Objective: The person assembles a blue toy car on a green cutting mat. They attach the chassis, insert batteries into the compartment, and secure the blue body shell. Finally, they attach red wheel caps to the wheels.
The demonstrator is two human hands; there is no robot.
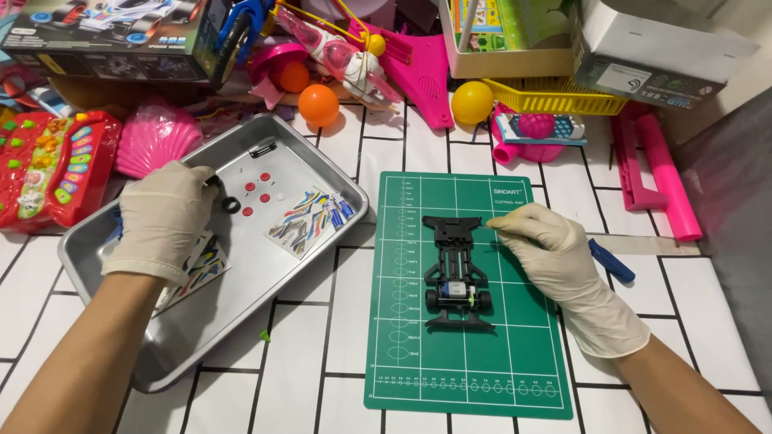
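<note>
Two hands: both in pale gloves, forearms bare, entering from the lower corners of the frame.
Chassis: a black toy car chassis (456,273) lies lengthwise at the centre of the green cutting mat (418,354), its rear wheels and small motor toward the lower end, its front end pointing to the top of the frame.
Right hand: the right hand (547,245) lies on the mat's right side, wrist bent, fingers curled together, the fingertips pinched on the upper right corner of the chassis.
Left hand: the left hand (161,217) reaches over the metal tray (241,297) at centre left, knuckles up, fingers closed round a small black ring-shaped part (215,182) that is only partly seen.
Tray contents: a black tyre (232,204) just beside the left fingertips, small red wheel hubs (256,187), sticker sheets (310,219).
Desk: a white tiled desk (322,386) carries the mat and tray.
Surroundings: orange balls (318,104), a yellow ball (472,102), a red toy keyboard (48,165) and pink toys along the upper edge.
</note>
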